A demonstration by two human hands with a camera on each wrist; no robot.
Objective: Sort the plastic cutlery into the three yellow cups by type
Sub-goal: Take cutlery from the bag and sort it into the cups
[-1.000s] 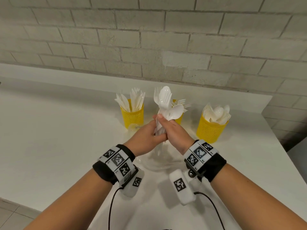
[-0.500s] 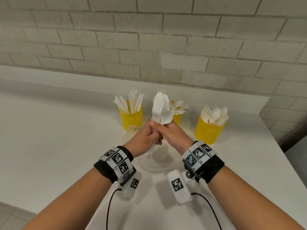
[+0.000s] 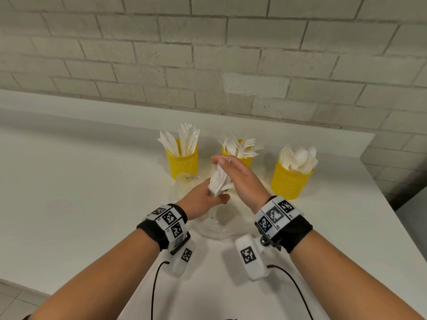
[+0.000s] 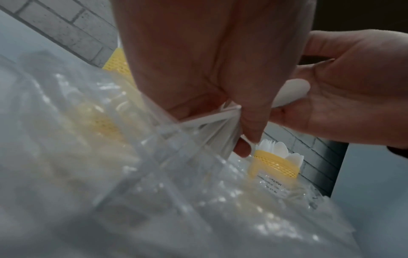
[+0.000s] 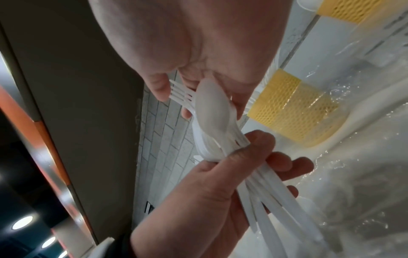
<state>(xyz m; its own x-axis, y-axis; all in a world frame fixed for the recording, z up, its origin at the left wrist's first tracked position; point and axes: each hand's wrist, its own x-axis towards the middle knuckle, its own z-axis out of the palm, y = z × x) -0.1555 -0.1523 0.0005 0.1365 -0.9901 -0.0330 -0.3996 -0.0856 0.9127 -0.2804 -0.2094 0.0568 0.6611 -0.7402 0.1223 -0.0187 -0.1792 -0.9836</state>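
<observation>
Fingers (image 5: pixel 284 162) of the left hand (image 3: pixel 203 199) wrap the mixed cutlery bundle (image 3: pixel 219 181) above the surface; the right hand (image 3: pixel 240 176) fingers lie loosely against its tops (spoon in front). Next, I think: pinch the spoon (image 5: pixel 212 104), carry it to the spoon cup (image 3: pixel 291 181).

No legible txt; print on clear bag (image 4: pixel 272 185) too blurred to read.

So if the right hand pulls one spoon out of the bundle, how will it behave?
The spoon probably slides out easily: smooth plastic, loosely stacked. It looks thin and likely light, maybe bending slightly. The left hand grips only the handles of the bundle, so neighbours may shift or fan out.
</observation>
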